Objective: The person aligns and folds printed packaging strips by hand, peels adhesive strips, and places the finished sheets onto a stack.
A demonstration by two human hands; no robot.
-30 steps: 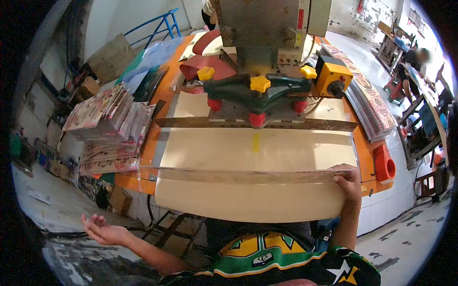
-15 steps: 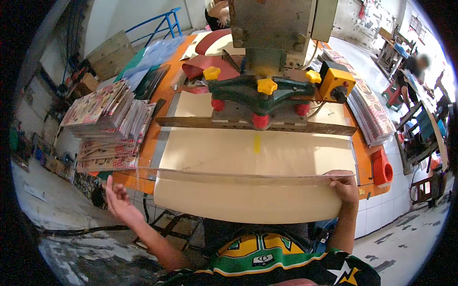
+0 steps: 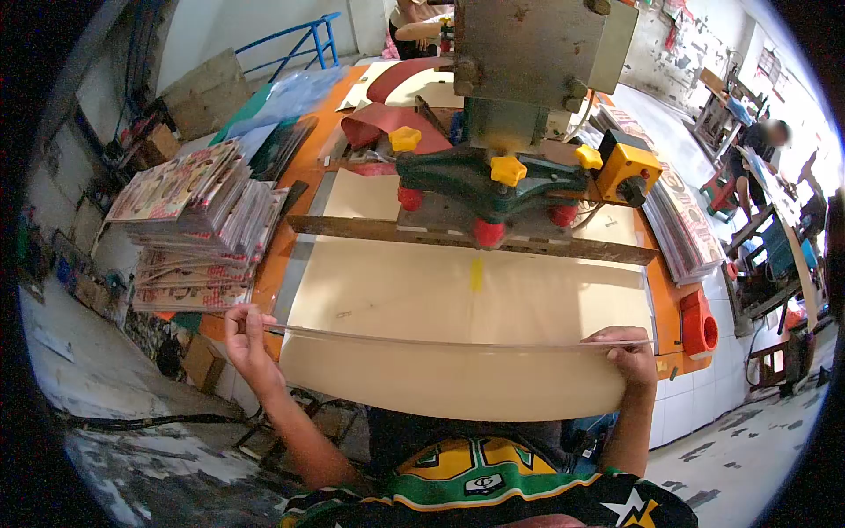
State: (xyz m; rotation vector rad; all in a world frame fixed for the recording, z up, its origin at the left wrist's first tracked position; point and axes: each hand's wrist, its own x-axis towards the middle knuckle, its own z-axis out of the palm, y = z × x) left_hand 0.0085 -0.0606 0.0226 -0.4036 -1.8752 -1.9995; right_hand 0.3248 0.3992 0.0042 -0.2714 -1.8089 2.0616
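A thin clear plastic strip (image 3: 440, 344), seen nearly edge-on, stretches across the front of the cream work surface (image 3: 396, 295). At its left end my left hand (image 3: 251, 341) pinches it between thumb and fingers. My right hand (image 3: 627, 349) grips the other end, thumb below and fingers on top. Beyond the strip is the press machine's long metal bar (image 3: 343, 227), held under a dark green head (image 3: 493, 189) with yellow star knobs and red feet. A yellow mark (image 3: 476, 275) lies on the cream surface between the bar and the strip.
Stacks of printed, plastic-covered pieces stand on the left (image 3: 189, 220) and along the right side (image 3: 682, 229). A red tape dispenser (image 3: 698, 324) sits at the right table edge. A yellow control box (image 3: 629, 167) juts from the machine. Other people are in the background.
My left hand, open and apart before, has moved up and right and closed on the strip's left end. The strip has come slightly nearer and now looks thinner. The view has shifted a little.
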